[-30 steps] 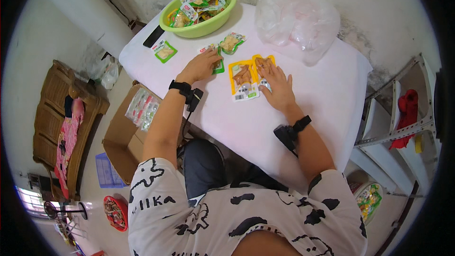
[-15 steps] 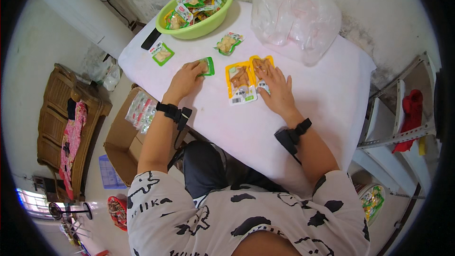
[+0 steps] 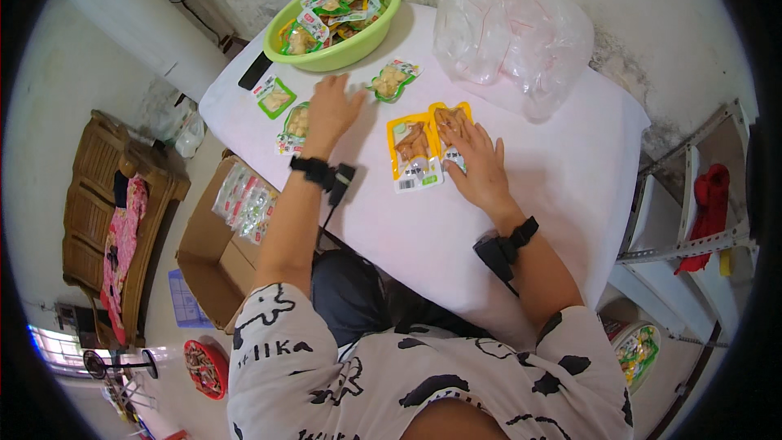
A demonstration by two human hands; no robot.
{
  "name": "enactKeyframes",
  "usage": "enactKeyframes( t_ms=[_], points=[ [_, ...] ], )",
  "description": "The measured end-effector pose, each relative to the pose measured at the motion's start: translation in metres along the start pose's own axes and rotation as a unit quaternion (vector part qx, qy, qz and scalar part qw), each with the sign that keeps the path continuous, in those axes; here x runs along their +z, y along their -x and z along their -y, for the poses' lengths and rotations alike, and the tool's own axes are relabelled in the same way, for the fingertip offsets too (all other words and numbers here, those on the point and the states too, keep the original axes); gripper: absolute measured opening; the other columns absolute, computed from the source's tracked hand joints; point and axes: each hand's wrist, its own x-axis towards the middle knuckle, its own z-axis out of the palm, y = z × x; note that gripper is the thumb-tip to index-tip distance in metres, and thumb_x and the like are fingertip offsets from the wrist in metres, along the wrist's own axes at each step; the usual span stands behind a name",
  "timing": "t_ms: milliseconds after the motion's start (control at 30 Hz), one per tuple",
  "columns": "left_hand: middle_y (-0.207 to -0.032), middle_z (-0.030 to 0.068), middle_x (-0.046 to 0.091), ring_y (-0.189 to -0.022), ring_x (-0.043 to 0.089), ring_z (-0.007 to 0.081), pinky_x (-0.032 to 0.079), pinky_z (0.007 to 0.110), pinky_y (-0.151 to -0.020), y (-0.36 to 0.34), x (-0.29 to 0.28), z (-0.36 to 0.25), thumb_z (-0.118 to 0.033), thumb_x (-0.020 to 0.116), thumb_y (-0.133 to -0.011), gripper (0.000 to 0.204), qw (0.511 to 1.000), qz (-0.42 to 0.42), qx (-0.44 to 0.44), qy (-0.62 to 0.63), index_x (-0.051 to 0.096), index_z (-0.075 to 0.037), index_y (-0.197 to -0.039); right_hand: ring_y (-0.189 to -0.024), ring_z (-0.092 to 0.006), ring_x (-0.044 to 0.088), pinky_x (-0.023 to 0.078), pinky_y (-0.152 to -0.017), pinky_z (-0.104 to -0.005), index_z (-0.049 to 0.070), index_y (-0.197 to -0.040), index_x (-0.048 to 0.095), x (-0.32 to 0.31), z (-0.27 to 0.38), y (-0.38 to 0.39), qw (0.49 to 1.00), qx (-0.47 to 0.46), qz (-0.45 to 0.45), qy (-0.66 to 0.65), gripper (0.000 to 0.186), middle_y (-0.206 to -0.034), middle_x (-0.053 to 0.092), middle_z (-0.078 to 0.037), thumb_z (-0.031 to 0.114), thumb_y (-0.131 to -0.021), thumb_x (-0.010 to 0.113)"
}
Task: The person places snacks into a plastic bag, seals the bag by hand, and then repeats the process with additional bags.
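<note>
My left hand is over the white-covered table, thumb apart from its fingers and nothing in it. Just left of it lies a green-edged snack packet, partly hidden by the hand. Another green-edged packet lies farther left, and a third green packet is just beyond my fingertips to the right. My right hand rests flat with spread fingers on a yellow-edged packet of brown food. A second yellow packet lies right beside it, slightly overlapping.
A light green basin heaped with packets stands at the back, beside a black phone. A crumpled clear plastic bag sits at the back right. An open cardboard box with packets is below left; a metal shelf stands right.
My left hand has left a green packet, now lying at the left, and moved up and right toward the third green packet. My right hand stays on the yellow packet.
</note>
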Motion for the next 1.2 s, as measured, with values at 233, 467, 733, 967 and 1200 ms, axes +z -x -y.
enactKeyframes(
  t_ms=[233,467,733,967,1200],
  points=[
    [-0.115,0.017,0.055,-0.107,0.052,0.0325,0.042,0.046,-0.088,-0.046,0.048,-0.063,-0.038,0.059,-0.078,0.052,0.98,0.193,-0.027,-0.046,0.051,-0.009,-0.12,-0.134,-0.0341,0.023,0.013,-0.105,-0.0583,0.019,-0.133,0.044,-0.005,0.005,-0.001,1.0,0.01,0.027,-0.011,0.055,-0.142,0.03,-0.018,0.023,-0.081,0.061],
    [-0.131,0.0135,0.044,-0.125,0.037,0.0334,0.025,0.058,-0.101,-0.045,0.046,-0.03,-0.03,0.063,-0.075,0.058,0.968,0.245,0.014,-0.061,0.045,-0.014,-0.127,-0.132,-0.0342,0.026,0.017,-0.103,-0.0611,0.017,-0.132,0.043,0.0,-0.002,0.0,1.0,0.002,0.007,0.019,0.057,-0.143,0.029,-0.013,0.023,-0.079,0.062],
    [-0.13,0.0117,0.046,-0.125,0.038,0.0315,0.03,0.044,-0.104,0.016,-0.012,0.034,-0.004,0.058,-0.074,0.04,0.955,0.241,0.167,0.034,0.056,-0.011,-0.114,-0.132,-0.0338,0.025,0.016,-0.104,-0.06,0.015,-0.132,0.043,0.006,-0.002,-0.001,1.0,-0.011,0.007,0.007,0.057,-0.143,0.03,-0.014,0.024,-0.079,0.062],
    [-0.127,0.0158,0.048,-0.121,0.042,0.0324,0.034,0.04,-0.101,0.051,-0.045,0.039,-0.006,0.059,-0.074,0.035,0.964,0.202,0.143,0.093,0.058,-0.008,-0.108,-0.132,-0.0345,0.025,0.015,-0.104,-0.0603,0.015,-0.132,0.045,0.003,-0.004,0.0,1.0,-0.003,0.001,0.004,0.055,-0.142,0.032,-0.015,0.023,-0.08,0.061],
    [-0.136,0.0155,0.04,-0.13,0.031,0.034,0.018,0.056,-0.104,0.066,-0.035,0.064,-0.016,0.063,-0.073,0.048,0.985,0.161,0.056,0.033,0.051,-0.013,-0.12,-0.132,-0.0359,0.025,0.016,-0.103,-0.0627,0.019,-0.133,0.042,0.002,0.002,-0.001,1.0,-0.014,0.015,-0.008,0.055,-0.143,0.03,-0.015,0.023,-0.081,0.06]
  ],
)
